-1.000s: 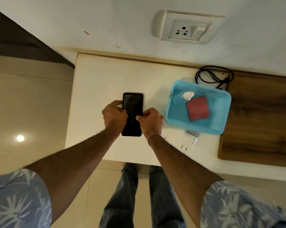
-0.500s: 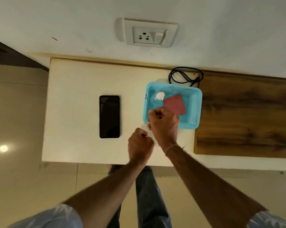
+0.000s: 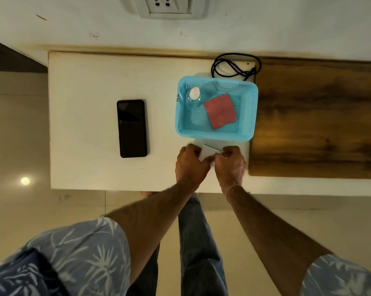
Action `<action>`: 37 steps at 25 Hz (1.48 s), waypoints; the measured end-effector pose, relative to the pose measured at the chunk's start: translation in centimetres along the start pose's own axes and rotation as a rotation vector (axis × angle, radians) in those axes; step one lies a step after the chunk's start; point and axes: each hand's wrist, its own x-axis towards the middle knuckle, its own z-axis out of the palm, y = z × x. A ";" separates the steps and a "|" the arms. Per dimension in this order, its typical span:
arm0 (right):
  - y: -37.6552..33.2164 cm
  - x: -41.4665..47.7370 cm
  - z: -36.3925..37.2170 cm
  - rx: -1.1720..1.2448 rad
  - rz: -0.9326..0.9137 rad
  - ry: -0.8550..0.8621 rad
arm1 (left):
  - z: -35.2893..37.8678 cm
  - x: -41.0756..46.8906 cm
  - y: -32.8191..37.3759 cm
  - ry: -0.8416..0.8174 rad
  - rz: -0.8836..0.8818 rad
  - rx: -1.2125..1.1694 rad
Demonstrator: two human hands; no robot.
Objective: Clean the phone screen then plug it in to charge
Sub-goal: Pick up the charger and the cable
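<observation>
**One phone lying flat, two hands on one charger**

One black phone (image 3: 132,128) lies face up on the white tabletop (image 3: 84,92), furthest left. Its dark screen is glossy with a faint slanting reflection, and nobody is touching it. Next come two hands, the left hand (image 3: 190,164) and the right hand (image 3: 231,165). Each grip is curled tight on one small white charger (image 3: 208,152), just in front of one blue basket (image 3: 249,116). Inside the basket are one clear bottle (image 3: 193,97) and one red cloth (image 3: 220,111). One black cable (image 3: 250,72) coils behind it.
</observation>
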 end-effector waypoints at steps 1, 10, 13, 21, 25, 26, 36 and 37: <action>0.0 -0.1 0.3 0.043 0.029 -0.030 | 0.2 0.2 0.0 0.009 -0.007 -0.009; -0.1 -0.5 0.2 0.166 0.011 -0.054 | -1.3 0.6 0.2 -0.092 -0.153 -0.200; -0.8 -1.6 -0.3 0.115 -0.050 -0.056 | -3.7 -0.3 0.5 -0.162 -0.250 -0.322; -10.0 4.7 -5.6 0.067 -0.198 0.219 | -11.2 -0.6 6.0 -0.246 -0.215 -0.549; -13.4 11.3 -7.8 0.057 -0.082 0.281 | -13.0 1.2 9.8 -0.200 -0.125 -0.582; -14.0 12.6 -8.1 0.039 -0.069 0.263 | -13.1 1.7 10.5 -0.185 -0.106 -0.592; -16.4 19.3 -4.4 -0.286 -0.032 0.032 | -13.9 6.6 12.7 -0.087 -0.044 -0.691; -16.6 19.5 -3.9 -0.274 -0.034 0.034 | -14.0 6.8 12.5 -0.088 -0.046 -0.688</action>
